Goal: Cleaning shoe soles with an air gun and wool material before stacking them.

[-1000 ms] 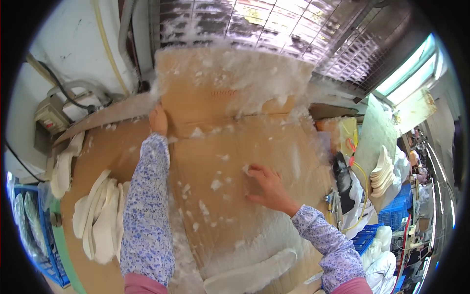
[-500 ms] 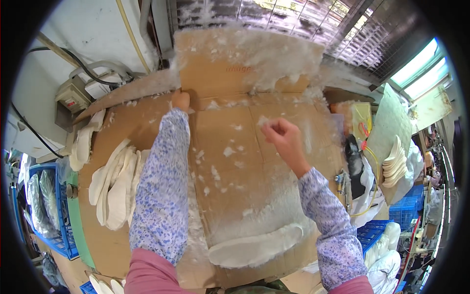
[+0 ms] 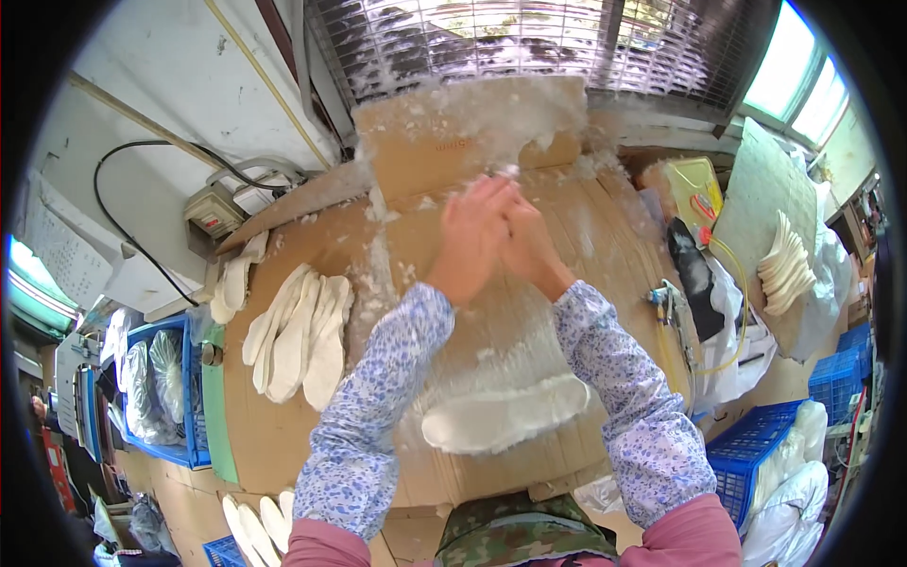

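My two hands meet over the middle of a fluff-covered cardboard sheet (image 3: 416, 248). My left hand (image 3: 467, 244), somewhat blurred, has its fingers stretched out and lies against the right one. My right hand (image 3: 531, 241) is closed, its fingers partly hidden by the left. A tuft of white fluff (image 3: 510, 172) shows at the fingertips. Closer to me lies a white, fuzzy insole (image 3: 505, 416), flat and crosswise on the cardboard. To the left, several white insoles (image 3: 304, 331) rest in an overlapping row.
An upright cardboard flap (image 3: 453, 142) stands before a wire grille (image 3: 472, 52). On the right are an air gun (image 3: 658, 295) with a yellow hose and stacked insoles (image 3: 782, 265). Blue crates (image 3: 196, 397) flank the table. More insoles (image 3: 257, 531) lie low at the left.
My left hand has come from the far left edge of the cardboard to the middle, joining the right. The right hand moved slightly farther away. The view has shifted.
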A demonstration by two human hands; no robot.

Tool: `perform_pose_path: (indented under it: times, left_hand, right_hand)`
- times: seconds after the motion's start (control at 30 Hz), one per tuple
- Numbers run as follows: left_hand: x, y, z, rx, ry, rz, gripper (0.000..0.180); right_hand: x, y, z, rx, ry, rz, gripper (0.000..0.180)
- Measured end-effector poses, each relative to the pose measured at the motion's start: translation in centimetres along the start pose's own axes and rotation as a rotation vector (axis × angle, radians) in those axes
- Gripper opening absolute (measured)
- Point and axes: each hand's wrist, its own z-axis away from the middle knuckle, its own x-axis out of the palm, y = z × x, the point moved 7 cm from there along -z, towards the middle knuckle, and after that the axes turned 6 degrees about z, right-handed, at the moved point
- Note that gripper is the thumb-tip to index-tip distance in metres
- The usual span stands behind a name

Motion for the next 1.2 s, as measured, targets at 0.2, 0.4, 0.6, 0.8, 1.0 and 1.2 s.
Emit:
perform_pose_path:
  times: [0.2,0.4,0.6,0.8,1.0,1.2]
  left_hand:
    - [1.1,-4.6,3.6,-0.559,-0.267,-0.014,0.045]
    - [9.1,9.3,6.9,-0.765,-0.070,1.239,0.045]
    - [9.3,15.4,10.8,-0.764,0.056,1.281,0.049]
    - [3.7,18.0,14.9,-0.655,0.421,1.227,0.054]
    - [-2.9,16.3,26.1,-0.755,0.595,0.911,0.040]
    - [-5.8,13.0,38.2,-0.931,0.930,0.815,0.038]
  right_hand:
    - [-12.6,-3.0,6.9,0.397,0.307,-0.532,0.024]
    - [-17.0,-3.2,12.0,0.531,0.357,-0.448,0.013]
    - [-12.7,-6.6,15.4,0.500,0.092,-0.500,0.013]
    - [-14.0,-4.8,13.2,0.622,0.229,-0.766,0.011]
    - [-12.0,1.6,4.2,0.680,0.053,-0.367,0.021]
    - [-8.8,19.1,-6.7,0.649,0.159,-0.516,0.019]
